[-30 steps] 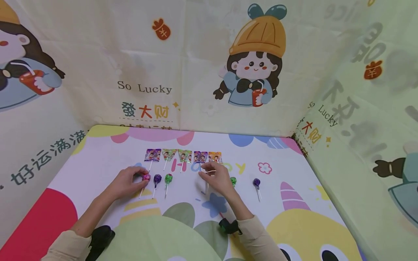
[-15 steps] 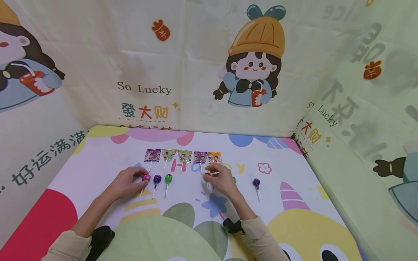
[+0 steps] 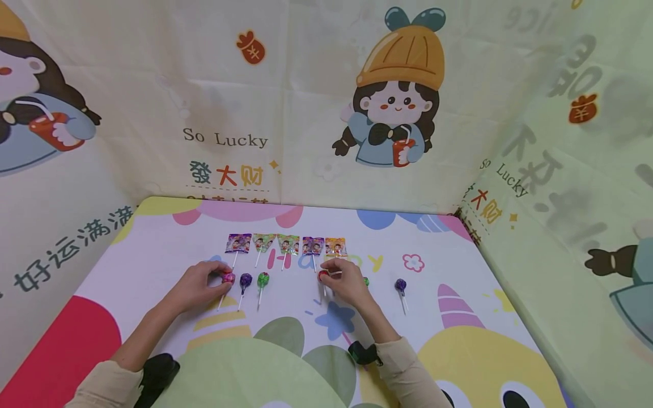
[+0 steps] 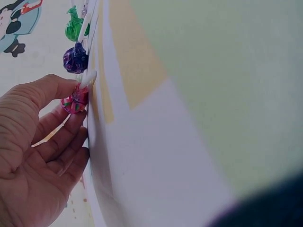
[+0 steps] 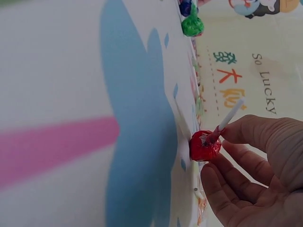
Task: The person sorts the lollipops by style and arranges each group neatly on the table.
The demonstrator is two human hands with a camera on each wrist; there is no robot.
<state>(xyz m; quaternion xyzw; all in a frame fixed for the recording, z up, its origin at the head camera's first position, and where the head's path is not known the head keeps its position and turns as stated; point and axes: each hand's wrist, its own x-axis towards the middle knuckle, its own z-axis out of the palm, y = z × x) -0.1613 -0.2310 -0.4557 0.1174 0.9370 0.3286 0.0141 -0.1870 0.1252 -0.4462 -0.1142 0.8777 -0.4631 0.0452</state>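
At the left, the person's left hand [image 3: 199, 286] pinches the round head of a shiny pink film-wrapped lollipop [image 4: 75, 99] between thumb and fingers at the surface of a white table cover with pastel cartoon prints [image 3: 178, 241]. Just right of it lie a round dark-purple foil-look lollipop [image 3: 245, 280] and a round bright-green film-wrapped lollipop [image 3: 263, 279], white sticks towards the person. Behind these runs a row of five lollipops in flat printed packets: purple [image 3: 238, 243], green [image 3: 263, 242], green [image 3: 288, 244], purple [image 3: 313, 246] and orange [image 3: 335, 246]. In front of the row's right end, the right hand [image 3: 348, 281] grasps a round red film-wrapped lollipop [image 5: 205, 145] between thumb and fingers; whether its weight rests on the cover is unclear. Beyond that hand, a second round green lollipop [image 3: 366, 281] is mostly hidden. Farthest right, well apart, lies a second round purple lollipop [image 3: 401, 286].
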